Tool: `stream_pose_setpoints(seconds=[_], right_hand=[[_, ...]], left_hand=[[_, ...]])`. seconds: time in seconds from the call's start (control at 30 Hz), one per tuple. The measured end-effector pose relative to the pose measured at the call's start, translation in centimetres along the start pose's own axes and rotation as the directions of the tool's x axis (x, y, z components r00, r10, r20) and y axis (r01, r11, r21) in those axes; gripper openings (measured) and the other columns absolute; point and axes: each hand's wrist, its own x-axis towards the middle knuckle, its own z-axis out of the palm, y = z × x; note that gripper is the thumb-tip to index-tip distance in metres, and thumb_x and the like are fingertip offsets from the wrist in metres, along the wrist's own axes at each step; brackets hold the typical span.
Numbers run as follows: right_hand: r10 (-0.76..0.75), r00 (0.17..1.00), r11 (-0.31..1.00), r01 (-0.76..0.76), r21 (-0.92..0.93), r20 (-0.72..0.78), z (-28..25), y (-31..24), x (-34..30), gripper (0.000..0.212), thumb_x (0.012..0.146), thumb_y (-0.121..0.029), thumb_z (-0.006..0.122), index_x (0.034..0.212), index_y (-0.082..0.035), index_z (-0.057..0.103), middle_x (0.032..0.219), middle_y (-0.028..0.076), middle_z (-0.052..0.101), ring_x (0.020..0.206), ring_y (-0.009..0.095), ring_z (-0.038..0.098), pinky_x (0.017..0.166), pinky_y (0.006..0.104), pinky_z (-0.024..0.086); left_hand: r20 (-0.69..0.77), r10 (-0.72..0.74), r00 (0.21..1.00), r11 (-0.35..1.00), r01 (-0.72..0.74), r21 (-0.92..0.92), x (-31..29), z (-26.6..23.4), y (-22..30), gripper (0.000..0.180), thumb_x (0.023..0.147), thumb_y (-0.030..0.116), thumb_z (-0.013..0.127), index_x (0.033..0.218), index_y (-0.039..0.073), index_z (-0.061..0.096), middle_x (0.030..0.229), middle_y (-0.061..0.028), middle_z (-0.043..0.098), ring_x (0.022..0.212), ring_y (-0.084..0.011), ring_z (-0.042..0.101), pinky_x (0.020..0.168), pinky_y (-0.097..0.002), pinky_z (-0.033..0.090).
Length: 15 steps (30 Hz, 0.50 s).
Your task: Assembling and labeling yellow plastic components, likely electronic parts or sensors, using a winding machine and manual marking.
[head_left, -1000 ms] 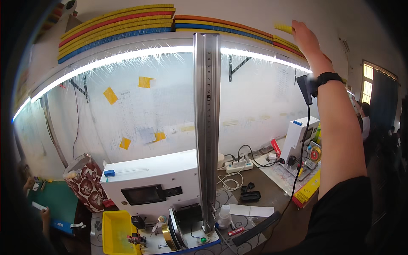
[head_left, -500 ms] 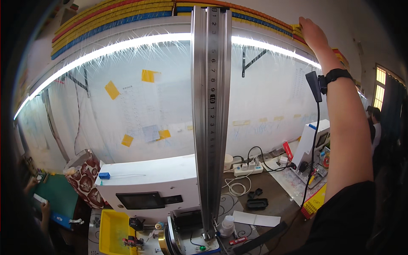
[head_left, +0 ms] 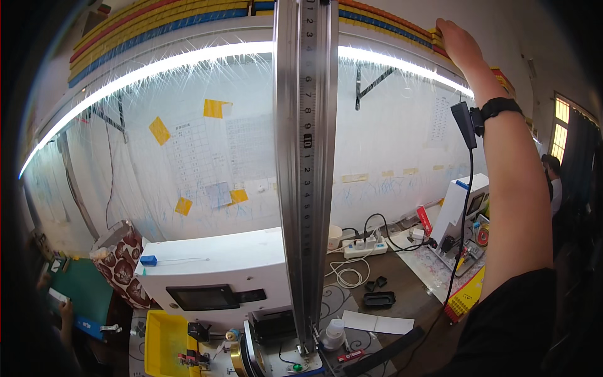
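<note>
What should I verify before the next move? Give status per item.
1. Right hand at stacked yellow, red and blue flat strips: ok, by their right end.
2. Firm grip: cannot tell, fingertips unclear.
3. Left hand visible: not ok, out of view.
4. Upright silver metal rail with ruler scale standing: ok.
5. Thin black cable clear of white boxy machine: cannot tell, they overlap in view.

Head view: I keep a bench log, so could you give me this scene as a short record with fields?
Right hand: up high at the coloured stack; grip unclear
Left hand: not in view
Right wrist: black band, corded black device
Centre: upright metal rail with ruler scale
Left of rail: white machine, yellow bin
Right of rail: white power strip, second white machine
Far left: another person's hand
</note>
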Motion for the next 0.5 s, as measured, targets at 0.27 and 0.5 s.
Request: stream_pose_setpoints(seconds=[0.27,0.5], right_hand=[[0.012,1.0,0.996,-0.014,0.085,0.021,-0.3,-0.4,0.1,0.016,0.091,-0.007,0.048,0.103,-0.008,0.057,0.106,0.016,0.065,0.098,0.036,0.062,0.084,0.0437,0.05],[0.029,0.998,0.995,-0.034,0.098,0.06,-0.8,-0.7,-0.1,0.016,0.091,-0.009,0.047,0.104,-0.008,0.057,0.11,0.016,0.064,0.102,0.036,0.06,0.086,0.0422,0.049]], left_hand=[[-0.003,0.022,1.0,1.0,-0.022,-0.008,-0.7,0.5,0.9,0.049,0.098,0.039,0.035,0.055,0.016,0.042,0.048,0.0025,0.035,0.04,-0.0118,0.032,0.041,-0.0264,0.024],[-0.002,0.038,0.999,0.999,-0.038,-0.009,-1.1,0.4,1.7,0.051,0.099,0.039,0.033,0.054,0.016,0.04,0.046,0.0023,0.032,0.038,-0.0115,0.031,0.039,-0.0266,0.023]])
